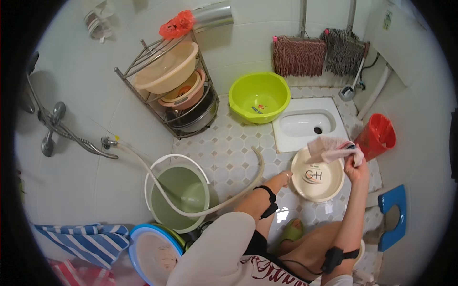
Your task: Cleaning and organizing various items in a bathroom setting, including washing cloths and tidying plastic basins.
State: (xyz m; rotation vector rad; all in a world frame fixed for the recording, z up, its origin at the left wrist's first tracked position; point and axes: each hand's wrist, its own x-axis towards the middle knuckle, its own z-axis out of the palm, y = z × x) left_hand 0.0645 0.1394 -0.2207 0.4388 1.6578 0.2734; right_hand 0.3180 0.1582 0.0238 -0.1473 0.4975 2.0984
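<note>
A cream plastic basin point(331, 184) with printed lettering stands before me on the wet tiled floor. My left hand point(287, 178), with a bracelet at the wrist, is at the basin's left rim and appears to grip it; the fingers are partly hidden. In my right hand point(355, 169) is a bunched pale pink cloth point(323, 148) with a dark-edged patch. The cloth hangs above the far part of the basin and covers some of its rim. I can see no water clearly inside the basin.
Left are a green bucket point(180, 196) and a hose point(229, 205) crossing it from a wall tap point(108, 142). Beyond stand a lime basin point(259, 96), a squat toilet point(307, 121) and a rack point(164, 121) of basins. A red-lined bin point(377, 137) stands right.
</note>
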